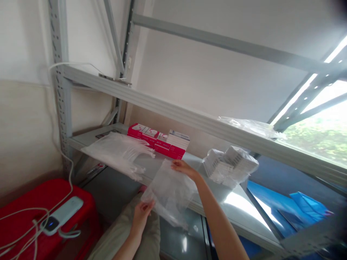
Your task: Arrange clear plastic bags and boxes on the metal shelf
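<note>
Pinched at its lower corner by the left hand [141, 213] and at its top edge by the right hand [184, 168], one thin, crinkled clear plastic bag [169, 193] hangs mid-frame. Beyond, on the grey metal shelf [241, 206]: one heap of clear bags [119, 151], red-and-white cartons [159, 141], stacked white boxes [230, 164].

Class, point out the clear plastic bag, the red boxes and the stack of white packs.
clear plastic bag [169, 193], head view, middle.
red boxes [151, 139], head view, front face.
stack of white packs [230, 164], head view, centre.
</note>
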`<state>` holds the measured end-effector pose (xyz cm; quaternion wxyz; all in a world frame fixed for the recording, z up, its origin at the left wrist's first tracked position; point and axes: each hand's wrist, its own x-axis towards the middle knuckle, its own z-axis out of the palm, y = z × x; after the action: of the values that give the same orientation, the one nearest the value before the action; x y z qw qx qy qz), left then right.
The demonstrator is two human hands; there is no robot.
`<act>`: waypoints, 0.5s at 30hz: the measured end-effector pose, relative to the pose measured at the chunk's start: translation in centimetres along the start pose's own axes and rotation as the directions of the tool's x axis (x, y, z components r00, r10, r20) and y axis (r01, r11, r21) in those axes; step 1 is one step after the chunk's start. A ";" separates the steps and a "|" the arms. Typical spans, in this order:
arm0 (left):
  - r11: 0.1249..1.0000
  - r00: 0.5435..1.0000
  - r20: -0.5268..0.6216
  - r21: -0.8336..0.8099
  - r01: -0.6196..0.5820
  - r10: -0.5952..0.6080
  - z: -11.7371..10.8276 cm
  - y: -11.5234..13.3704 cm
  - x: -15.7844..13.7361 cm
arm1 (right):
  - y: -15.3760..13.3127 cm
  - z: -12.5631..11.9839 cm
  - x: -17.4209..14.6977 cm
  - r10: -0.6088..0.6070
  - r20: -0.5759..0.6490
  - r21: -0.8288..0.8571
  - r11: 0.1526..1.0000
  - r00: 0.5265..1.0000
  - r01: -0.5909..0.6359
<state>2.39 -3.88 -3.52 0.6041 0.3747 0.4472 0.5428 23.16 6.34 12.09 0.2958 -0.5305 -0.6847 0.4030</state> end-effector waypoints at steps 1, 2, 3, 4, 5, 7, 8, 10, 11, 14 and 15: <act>0.999 0.999 -0.024 -0.011 -0.033 0.033 0.0 0.5 -0.2 | -0.7 -0.2 -0.3 -0.003 -0.011 -0.001 1.000 1.000 0.003; 0.997 0.997 -0.040 -0.029 -0.065 0.064 0.0 1.1 -0.4 | -1.4 -0.5 -0.6 -0.009 -0.023 -0.007 1.000 1.000 0.008; 0.995 0.995 -0.050 -0.043 -0.094 0.092 -0.1 1.8 -0.6 | -2.2 -0.8 -0.8 -0.017 -0.034 -0.018 1.000 0.999 0.016; 0.991 0.991 -0.056 -0.049 -0.122 0.119 -0.2 2.5 -0.8 | -3.0 -1.2 -0.8 -0.032 -0.048 -0.028 0.999 0.998 0.031; 0.987 0.986 -0.067 -0.050 -0.153 0.150 -0.2 3.4 -1.0 | -3.8 -1.5 -0.8 -0.051 -0.060 -0.034 0.998 0.997 0.049; 0.972 0.968 -0.120 -0.055 -0.229 0.221 -0.4 5.3 -1.2 | -5.7 -1.9 -0.1 -0.106 -0.080 -0.033 0.994 0.991 0.104; 0.963 0.957 -0.153 -0.069 -0.260 0.247 -0.4 6.4 -1.2 | -6.6 -2.0 0.4 -0.136 -0.087 -0.034 0.990 0.987 0.134; 0.952 0.948 -0.209 -0.138 -0.273 0.242 -0.7 8.8 -1.1 | -8.7 -1.9 2.0 -0.191 -0.091 -0.043 0.981 0.977 0.187; 0.949 0.950 -0.227 -0.181 -0.256 0.213 -1.0 9.9 -0.9 | -9.8 -1.6 3.0 -0.212 -0.089 -0.058 0.976 0.973 0.208; 0.943 0.949 -0.273 -0.244 -0.227 0.158 -2.5 12.8 0.2 | -12.9 -0.1 7.1 -0.247 -0.078 -0.138 0.962 0.966 0.235; 0.939 0.939 -0.297 -0.237 -0.248 0.173 -3.2 13.6 0.8 | -13.8 0.6 8.8 -0.250 -0.072 -0.170 0.957 0.966 0.235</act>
<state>-4.97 -1.43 8.12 0.5203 0.2566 0.4042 0.7072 13.62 13.10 23.51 0.3309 -0.4825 -0.7603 0.2822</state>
